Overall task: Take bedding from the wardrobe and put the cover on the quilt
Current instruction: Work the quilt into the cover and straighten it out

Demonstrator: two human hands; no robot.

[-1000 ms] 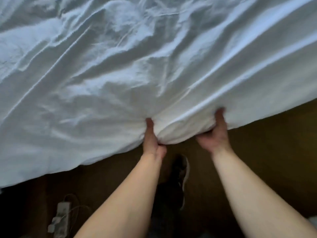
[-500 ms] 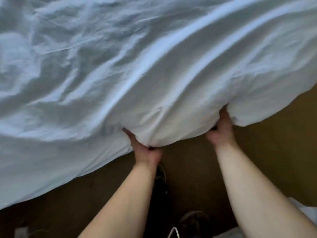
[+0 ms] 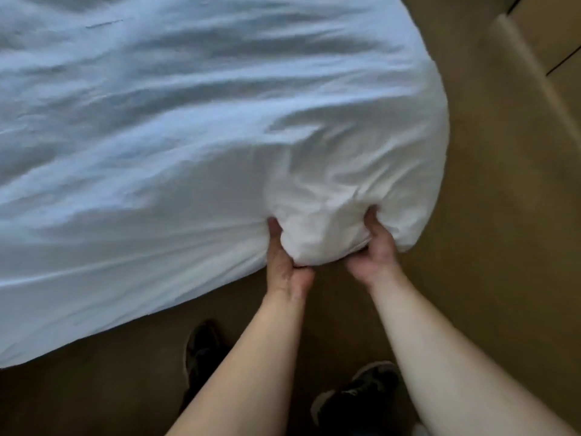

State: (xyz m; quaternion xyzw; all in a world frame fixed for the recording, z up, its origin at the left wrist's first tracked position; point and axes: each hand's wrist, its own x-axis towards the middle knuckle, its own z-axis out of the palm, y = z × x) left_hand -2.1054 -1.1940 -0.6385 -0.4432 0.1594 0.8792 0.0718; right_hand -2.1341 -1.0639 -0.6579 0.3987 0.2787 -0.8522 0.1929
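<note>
I see the white quilt [image 3: 188, 152] filling the top and left of my view. Its near edge runs slantwise from the lower left up to a rounded corner at the right. From that corner the right edge climbs to the top of the view. Brown floor [image 3: 471, 247] lies open along both edges, in a broad strip on the right and a darker band below. At the far upper right a pale ledge [image 3: 528, 89] borders that strip; I cannot tell what it belongs to. Two dark shoes stand on the floor just below the near edge, the left shoe [image 3: 201, 350] and the right shoe [image 3: 355, 401], with both forearms reaching out above them.

The corner hangs past the edge line as a puffy, gathered bunch. My left hand [image 3: 287, 269] grips the left side of the bunch, its fingers curled into the fabric and mostly buried in it. My right hand [image 3: 374, 250] holds the right side, thumb pressed up into the cloth and fingers clamped underneath. The hands are close together with the bunch between them. Behind them the quilt lies in soft, shallow wrinkles, bluish in shade and whiter at the corner.
</note>
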